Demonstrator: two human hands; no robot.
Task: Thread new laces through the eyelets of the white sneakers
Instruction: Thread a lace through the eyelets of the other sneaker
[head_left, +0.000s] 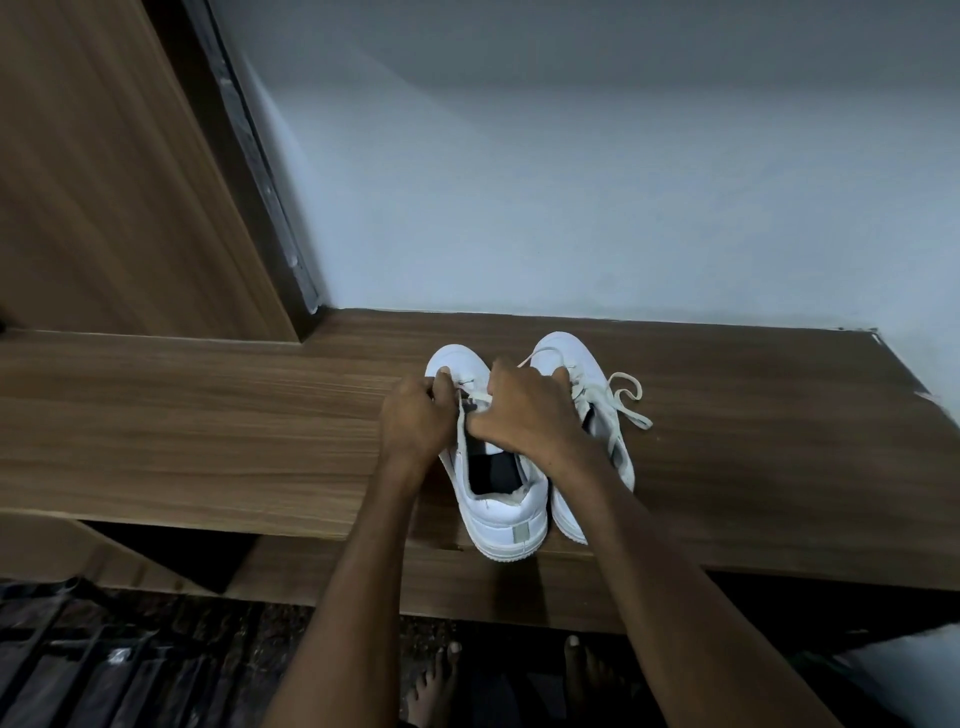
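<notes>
Two white sneakers stand side by side on a wooden table, heels toward me. The left sneaker has a dark opening and its lace runs across the upper eyelets. My left hand pinches the lace at the shoe's left eyelet row. My right hand reaches over the tongue and pinches the same lace from the right. The right sneaker is partly hidden behind my right wrist; its loose lace trails onto the table.
The wooden table runs left to right against a pale wall. A wooden panel stands at the back left. Below the table's front edge are my bare feet and a dark floor.
</notes>
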